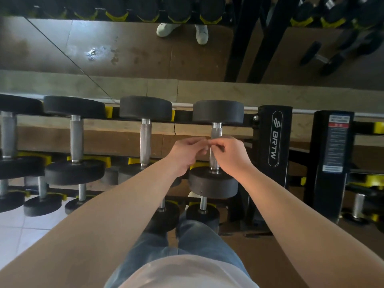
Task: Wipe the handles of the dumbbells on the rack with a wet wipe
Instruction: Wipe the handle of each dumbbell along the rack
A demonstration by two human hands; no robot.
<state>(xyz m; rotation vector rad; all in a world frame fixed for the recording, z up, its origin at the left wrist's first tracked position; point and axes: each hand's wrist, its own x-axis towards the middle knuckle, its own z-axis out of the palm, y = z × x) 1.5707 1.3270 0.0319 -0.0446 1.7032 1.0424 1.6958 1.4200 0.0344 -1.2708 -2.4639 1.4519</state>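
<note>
At the dumbbell rack [274, 138], your left hand [185, 154] and right hand [230, 154] meet fingertip to fingertip, just in front of the knurled handle [216, 132] of the rightmost dumbbell [218, 112] on the top tier. The fingers of both hands are curled inward and drawn together at one spot. What lies between them is too small to make out, so it cannot be told whether they pinch the wet wipe or nothing at all.

The handles to be cleaned stand in a row along that top tier. The one behind your hands sits beside the black upright lettered BRTW. A second handle [145, 142], a third handle [76, 140] and a fourth handle [8, 136] follow to the left, each between two black round heads. More dumbbells rest on the lower tiers [42, 204], partly hidden by your forearms. A mirror [124, 48] runs behind the rack.

The step in hand looks like readying the wipe before the first stroke. To do it well, open it out flat rather than leaving it bunched. Then wrap it fully round the steel and close one hand over it. Run it from one collar to the other while twisting, since knurling likely traps grime in its grooves. Keep your fingers off the gap where the head meets the cradle.
</note>
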